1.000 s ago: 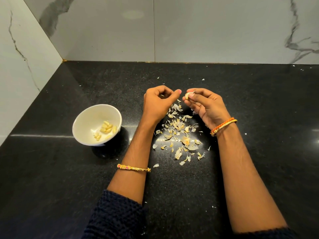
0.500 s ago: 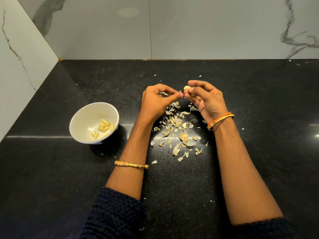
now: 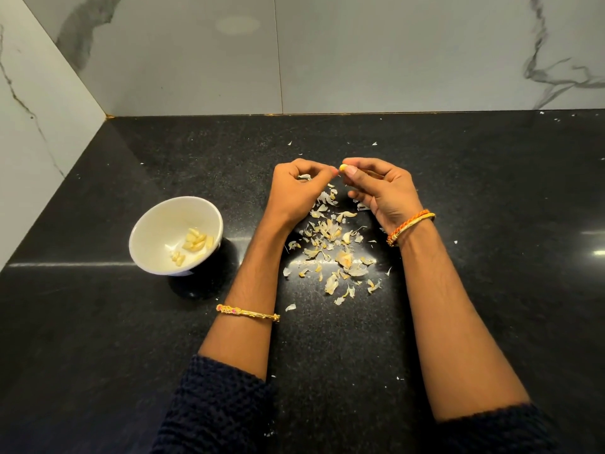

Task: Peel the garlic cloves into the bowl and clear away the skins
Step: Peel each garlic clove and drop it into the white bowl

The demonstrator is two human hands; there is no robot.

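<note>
your right hand pinches the garlic clove between thumb and fingertips, above the far edge of the pile of skins. your left hand is curled with its thumb tip right at the clove; a scrap of skin seems caught in its fingers, though that is hard to make out. the clove is too small to tell how its long axis lies. the bowl sits left of the pile, beyond your left wrist, so the left hand looks nearer for the drop.
</note>
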